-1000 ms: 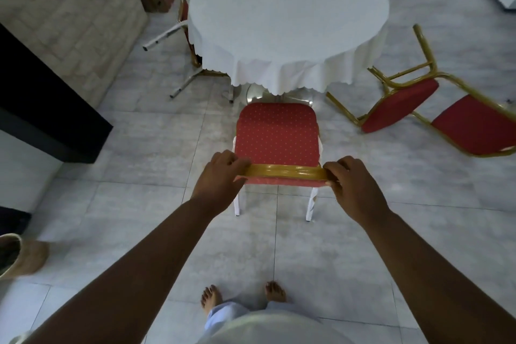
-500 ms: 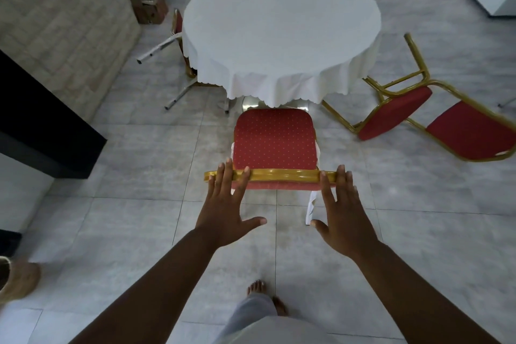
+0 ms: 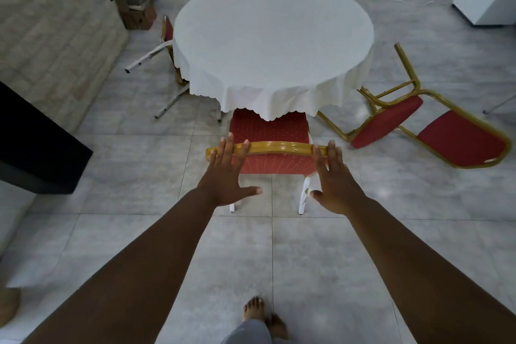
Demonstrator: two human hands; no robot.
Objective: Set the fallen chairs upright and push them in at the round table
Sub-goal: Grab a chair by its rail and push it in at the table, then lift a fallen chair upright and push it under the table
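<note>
Hands reach out flat toward a red chair (image 3: 269, 131) that stands upright at the near side of the round table (image 3: 273, 36). The left hand (image 3: 223, 176) has its fingers spread wide and straight, and the fingertips (image 3: 229, 139) lie over the left end of the gold top rail (image 3: 279, 147) of the chair's back. The right hand (image 3: 333, 181) is spread open too, with its fingers at the right end of the same rail. Neither hand is curled around the rail; the palms face down and forward and the thumbs stick out to the middle.

The front of the chair's seat is tucked under the hanging edge of the white tablecloth (image 3: 279, 103). Two white back legs (image 3: 303, 195) stand on the grey tile floor (image 3: 139, 165), near the hands.

To the right of the table, a second red chair with a gold frame (image 3: 435, 126) lies tipped over on the floor, its legs pointing up toward the table. On the left side of the table, another chair (image 3: 167, 45) lies on its side, partly hidden by the cloth, with its pale legs sticking out over the tiles.

Bare toes (image 3: 255, 310) show at the bottom, on the floor behind the upright chair. A brown box (image 3: 136, 12) sits by the brick wall (image 3: 47, 31) on the far left.
</note>
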